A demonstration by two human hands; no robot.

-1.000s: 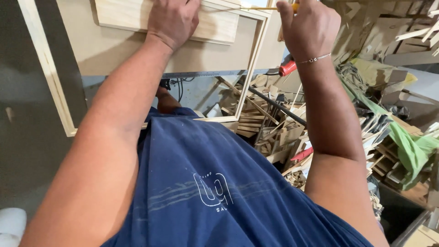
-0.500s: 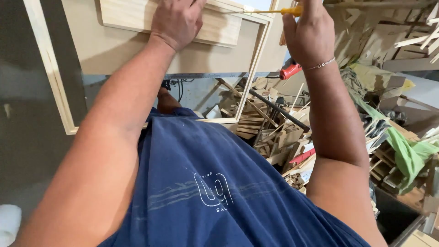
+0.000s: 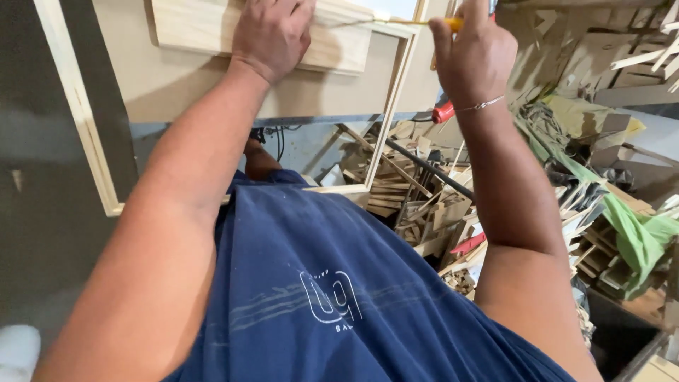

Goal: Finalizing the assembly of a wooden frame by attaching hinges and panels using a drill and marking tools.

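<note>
My left hand presses flat on a pale wooden plank that lies across a thin light-wood frame on a tan board. Its fingers are spread over the plank's upper edge. My right hand is fisted around a yellow-handled tool, whose thin shaft points left toward the frame's top right corner. A thin bracelet sits on that wrist. The tool's tip is too small to make out.
A heap of wood offcuts and strips fills the floor to the right, with a red-handled tool, a black rod and a green cloth. Dark floor lies to the left of the board.
My right hand has shifted left and down slightly, and the yellow tool now shows pointing at the frame corner. My left hand stays pressed on the plank.
</note>
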